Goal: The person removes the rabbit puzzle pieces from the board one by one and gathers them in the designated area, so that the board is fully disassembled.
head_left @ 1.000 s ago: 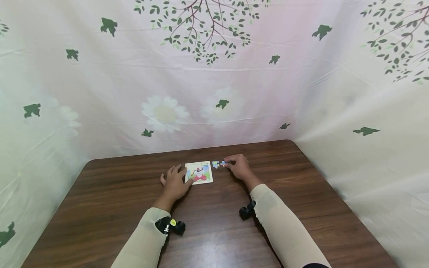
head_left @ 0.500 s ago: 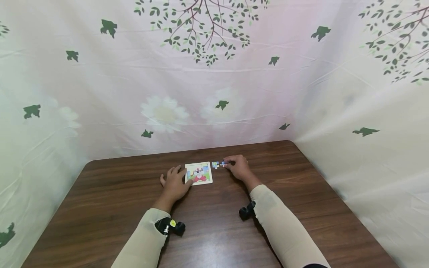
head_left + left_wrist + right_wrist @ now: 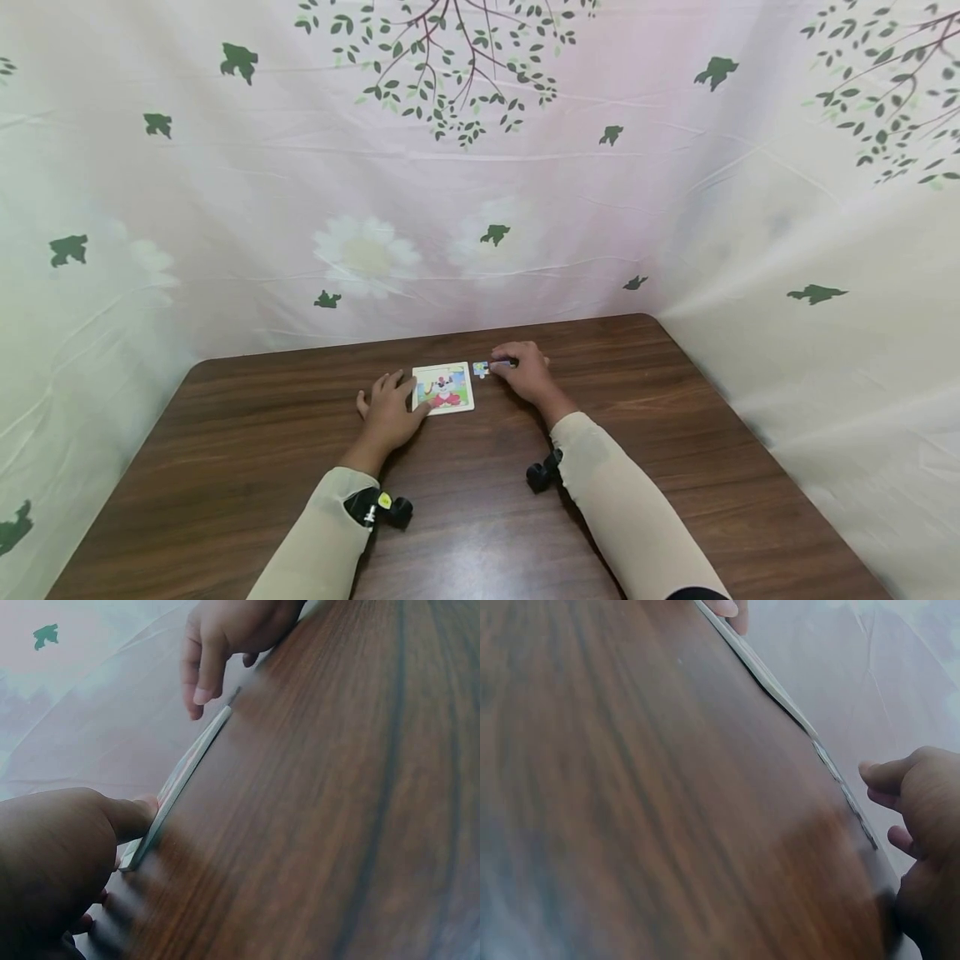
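A small picture puzzle board (image 3: 443,389) with a pale rim and a cartoon animal lies on the table. My left hand (image 3: 390,414) is spread at its left side, thumb on the lower left corner and fingers by the left edge. Just right of the board is a loose jigsaw piece (image 3: 480,369). Another piece is mostly covered by my right hand (image 3: 527,371), whose fingers are bent above it. In the right wrist view the thumb (image 3: 885,776) stands apart from the flat row of pieces (image 3: 845,793), with nothing seen between the fingertips.
The brown wood-grain table (image 3: 465,517) extends toward me and to both sides. A pale printed curtain (image 3: 420,192) hangs behind its far edge and along the sides. Each wrist wears a small black camera (image 3: 401,512).
My right hand has shifted slightly left and up, its fingertips moving over the outer puzzle piece toward the one beside the board. The left hand keeps its place on the board.
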A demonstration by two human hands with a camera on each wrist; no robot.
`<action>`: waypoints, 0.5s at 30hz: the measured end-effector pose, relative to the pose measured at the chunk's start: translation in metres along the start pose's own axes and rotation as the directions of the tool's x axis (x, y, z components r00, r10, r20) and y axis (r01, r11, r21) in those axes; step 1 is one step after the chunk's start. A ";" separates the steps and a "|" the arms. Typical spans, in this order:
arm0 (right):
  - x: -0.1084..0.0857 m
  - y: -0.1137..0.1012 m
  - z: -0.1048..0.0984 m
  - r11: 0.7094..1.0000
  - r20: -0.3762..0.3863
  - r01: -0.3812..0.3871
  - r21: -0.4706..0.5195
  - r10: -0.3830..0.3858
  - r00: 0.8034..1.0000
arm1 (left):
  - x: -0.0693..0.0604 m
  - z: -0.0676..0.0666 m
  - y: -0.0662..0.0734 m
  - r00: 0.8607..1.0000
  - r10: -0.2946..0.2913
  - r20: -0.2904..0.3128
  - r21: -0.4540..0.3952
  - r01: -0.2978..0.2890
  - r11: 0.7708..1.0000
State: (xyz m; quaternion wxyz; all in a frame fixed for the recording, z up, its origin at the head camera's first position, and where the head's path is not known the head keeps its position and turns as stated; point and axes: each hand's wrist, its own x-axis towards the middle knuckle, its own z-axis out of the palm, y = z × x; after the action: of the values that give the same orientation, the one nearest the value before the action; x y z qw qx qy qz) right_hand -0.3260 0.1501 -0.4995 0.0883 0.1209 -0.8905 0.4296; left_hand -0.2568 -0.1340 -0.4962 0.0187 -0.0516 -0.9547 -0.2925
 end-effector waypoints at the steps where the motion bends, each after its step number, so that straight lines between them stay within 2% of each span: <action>1: 0.000 -0.001 0.002 1.000 -0.002 0.004 0.002 -0.004 1.000 | 0.000 0.000 0.000 1.000 -0.002 0.001 -0.003 0.002 1.000; 10: 0.005 -0.015 0.021 0.997 -0.012 0.066 0.040 -0.065 0.998 | 0.002 0.002 -0.003 1.000 0.000 -0.006 0.009 0.001 1.000; 15: 0.005 -0.024 0.036 0.996 -0.001 0.085 0.024 -0.085 0.996 | 0.002 0.002 -0.004 1.000 -0.003 0.001 0.017 0.003 1.000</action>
State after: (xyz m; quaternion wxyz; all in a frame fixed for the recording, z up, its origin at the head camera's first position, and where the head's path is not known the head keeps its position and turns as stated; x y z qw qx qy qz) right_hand -0.3261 0.1066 -0.5023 0.1047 0.1597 -0.8793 0.4362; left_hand -0.2592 -0.1358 -0.5002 0.0181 -0.0502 -0.9572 -0.2843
